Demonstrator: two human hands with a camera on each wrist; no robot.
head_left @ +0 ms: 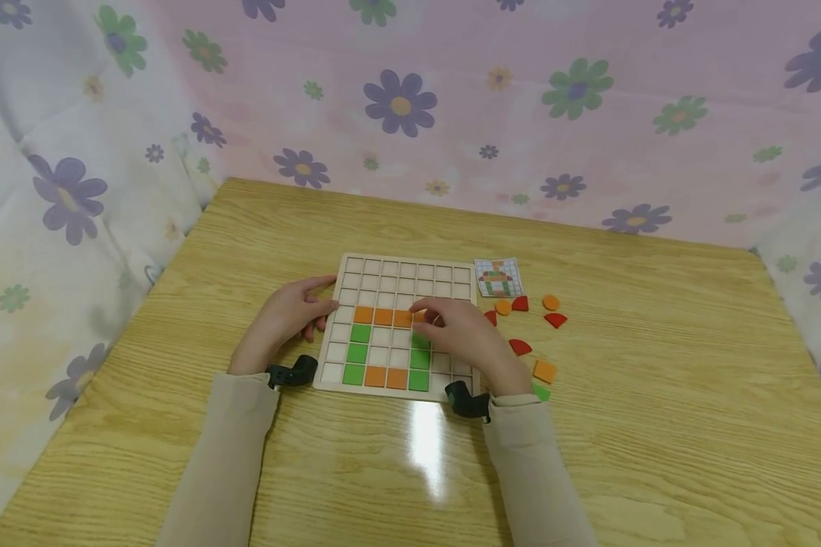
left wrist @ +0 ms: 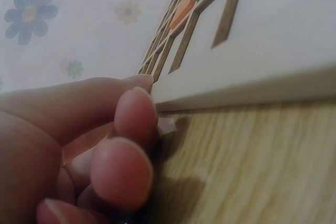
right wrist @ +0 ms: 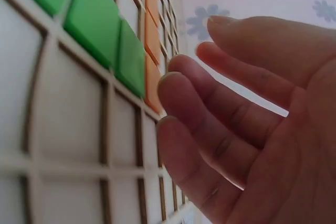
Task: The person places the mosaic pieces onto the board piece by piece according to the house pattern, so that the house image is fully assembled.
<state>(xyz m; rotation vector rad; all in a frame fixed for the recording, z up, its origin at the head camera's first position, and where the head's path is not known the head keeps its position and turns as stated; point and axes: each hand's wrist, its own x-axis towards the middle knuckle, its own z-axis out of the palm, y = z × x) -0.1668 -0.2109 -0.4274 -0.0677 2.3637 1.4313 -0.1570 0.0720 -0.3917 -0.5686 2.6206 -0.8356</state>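
1. Wooden grid board (head_left: 407,270) is lying on the bench (head_left: 657,380);
2. left hand (head_left: 283,315) is touching it, fingers relaxed, gripping nothing;
3. right hand (head_left: 467,334) is curving parted, empty fingers beside an orange tile (right wrist: 153,85).

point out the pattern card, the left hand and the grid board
Pattern card (head_left: 498,278): head view, middle of its printed face
Left hand (head_left: 283,314): head view, back of the hand
Grid board (head_left: 389,268): head view, bare top-row cell

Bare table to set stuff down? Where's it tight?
Bare: yellow wooden table right of the loose orange square tile; strip between pale wooden grid board and pink floral cloth. Crowded: along the board's right edge, with loose red quarter-circle tiles, printed paper card and right hand.
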